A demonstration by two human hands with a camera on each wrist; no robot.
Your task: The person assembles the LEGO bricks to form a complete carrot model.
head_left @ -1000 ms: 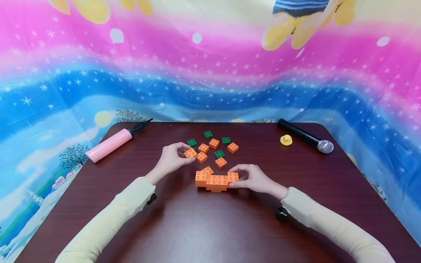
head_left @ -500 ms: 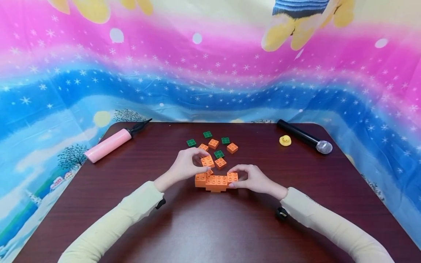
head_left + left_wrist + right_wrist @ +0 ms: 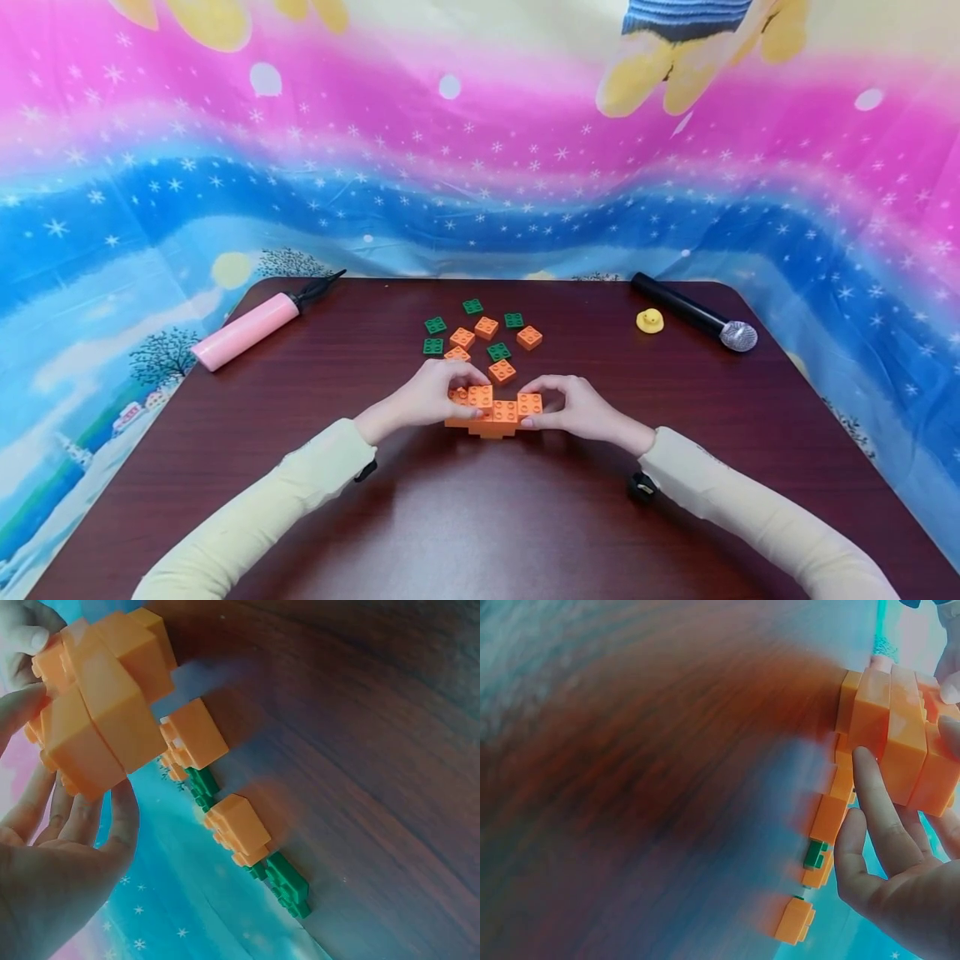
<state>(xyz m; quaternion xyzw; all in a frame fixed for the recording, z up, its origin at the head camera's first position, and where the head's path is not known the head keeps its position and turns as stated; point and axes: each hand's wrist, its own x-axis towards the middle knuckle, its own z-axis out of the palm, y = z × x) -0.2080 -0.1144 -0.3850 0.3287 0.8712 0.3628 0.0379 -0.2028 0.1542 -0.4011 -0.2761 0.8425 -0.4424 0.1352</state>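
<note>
An orange block assembly [image 3: 505, 411] of joined studded toy bricks stands on the table before me, stepped narrower at its base. My left hand [image 3: 427, 396] pinches an orange brick [image 3: 480, 400] between thumb and fingers, right on top of the assembly's left half. My right hand [image 3: 585, 408] grips the raised orange brick [image 3: 529, 404] at the assembly's right end, steadying that side. In the left wrist view, the left fingers [image 3: 120, 817] curl beside the stacked bricks [image 3: 112, 705]. The right wrist view has the right hand [image 3: 900, 855] against the stack's side [image 3: 907, 742].
Loose orange bricks [image 3: 502, 371] and thin green bricks [image 3: 498, 352] lie scattered just behind the assembly. A pink hand pump [image 3: 247, 332] lies at the back left. At the back right are a yellow rubber duck [image 3: 649, 321] and a black microphone [image 3: 690, 308].
My left hand has carried an orange brick from the scattered pile rightward and toward me, down onto the assembly. The right hand has kept its hold at the right end.
</note>
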